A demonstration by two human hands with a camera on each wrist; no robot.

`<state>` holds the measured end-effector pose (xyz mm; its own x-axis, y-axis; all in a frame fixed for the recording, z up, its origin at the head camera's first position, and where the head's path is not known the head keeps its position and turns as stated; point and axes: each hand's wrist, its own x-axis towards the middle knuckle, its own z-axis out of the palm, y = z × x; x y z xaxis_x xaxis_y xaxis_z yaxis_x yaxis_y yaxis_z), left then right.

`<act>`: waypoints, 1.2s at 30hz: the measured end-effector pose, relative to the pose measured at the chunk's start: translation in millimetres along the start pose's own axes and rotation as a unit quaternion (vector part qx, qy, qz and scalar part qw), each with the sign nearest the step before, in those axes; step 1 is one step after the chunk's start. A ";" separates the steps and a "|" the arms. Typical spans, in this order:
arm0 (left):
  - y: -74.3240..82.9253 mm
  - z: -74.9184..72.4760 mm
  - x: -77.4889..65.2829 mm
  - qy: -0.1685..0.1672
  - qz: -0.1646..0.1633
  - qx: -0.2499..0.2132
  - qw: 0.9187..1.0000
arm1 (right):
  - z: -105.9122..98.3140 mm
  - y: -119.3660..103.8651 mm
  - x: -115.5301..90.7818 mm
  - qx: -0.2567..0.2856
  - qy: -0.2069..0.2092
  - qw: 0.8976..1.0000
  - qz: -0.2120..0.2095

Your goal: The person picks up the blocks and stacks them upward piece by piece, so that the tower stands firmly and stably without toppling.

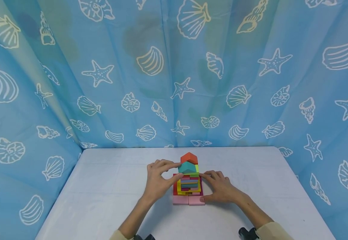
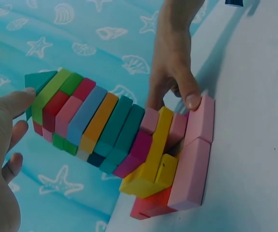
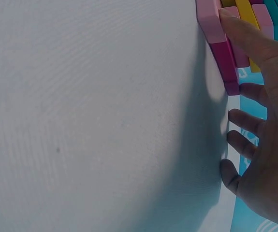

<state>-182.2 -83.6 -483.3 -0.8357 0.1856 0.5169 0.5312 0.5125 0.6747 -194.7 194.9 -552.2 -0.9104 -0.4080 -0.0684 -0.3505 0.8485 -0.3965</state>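
A tower of colourful wooden blocks [image 2: 105, 121] stands on the table, layered in yellow, teal, orange, blue, pink and green. A teal triangular block [image 1: 187, 167] tops its front, over a light green block [image 2: 50, 96]. My left hand [image 1: 158, 176] holds the teal block at its left side between finger and thumb. At the tower's foot, two pink blocks [image 1: 180, 200] lie end to end in front. The thumb of my right hand [image 1: 220, 187] touches the right one of these, and its extended fingers reach along the tower's right side, next to a magenta block [image 3: 224, 63].
An orange roof-shaped block [image 1: 189, 157] shows behind the teal one, higher up. Red blocks [image 2: 153, 205] form part of the base. The white table [image 1: 108, 186] ends at a blue curtain [image 1: 168, 66] with shell prints behind and at the sides.
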 end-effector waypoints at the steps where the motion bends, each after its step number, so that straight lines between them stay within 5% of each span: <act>1: 0.1 0.5 0.1 0.001 0.003 0.000 1.000 | -0.1 0.0 0.0 -0.001 0.001 1.000 -0.001; 36: -1.3 7.7 4.4 -0.009 0.012 -0.008 1.000 | 2.5 1.1 0.7 -0.003 0.004 1.000 -0.005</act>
<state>-187.6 -77.1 -485.9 -0.8251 0.2133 0.5231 0.5529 0.4949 0.6703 -195.2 194.7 -554.9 -0.9088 -0.4133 -0.0576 -0.3601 0.8466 -0.3919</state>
